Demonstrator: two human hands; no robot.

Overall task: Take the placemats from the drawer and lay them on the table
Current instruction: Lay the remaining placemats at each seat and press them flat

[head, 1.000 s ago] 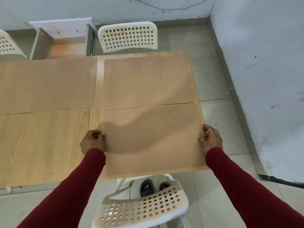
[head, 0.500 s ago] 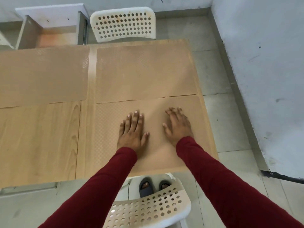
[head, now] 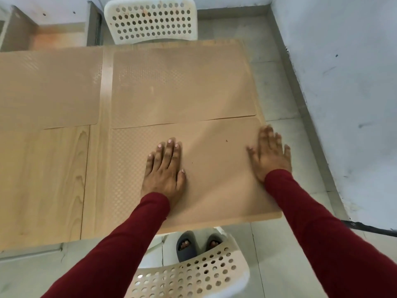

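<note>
- Placemat, near right [head: 214,181]: it lies flat at the near right corner of the bench, long axis running left to right, its far edge meeting or just overlapping the near edge of the far right placemat [head: 182,87]. Its right edge reaches the bench's right rim.
- Left hand [head: 164,168]: palm down on the middle of this mat, fingers straight and together, pointing away. As a grip it is flat and spread, holding nothing, only pressing.
- Right hand [head: 271,154]: blurred, also palm down with straight fingers, lying at the mat's right edge, partly past it. It too grasps nothing.
- Judgement: the mat looks placed and is being smoothed flat; the right hand is nearer the bench rim, the left nearer the uncovered wood.
- Third placemat [head: 47,87]: far left, flat, set apart from the right-hand pair by a strip of bare wood.
- Bench [head: 43,179]: pale wood grain; the near left quarter carries no mat, which I take as the spot for a further one.
- Room: a white perforated chair [head: 150,20] stands at the far side, another [head: 189,274] at the near side, with slippered feet [head: 197,244] beneath; a grey tiled floor [head: 300,244] and a white wall [head: 354,104] lie to the right.
</note>
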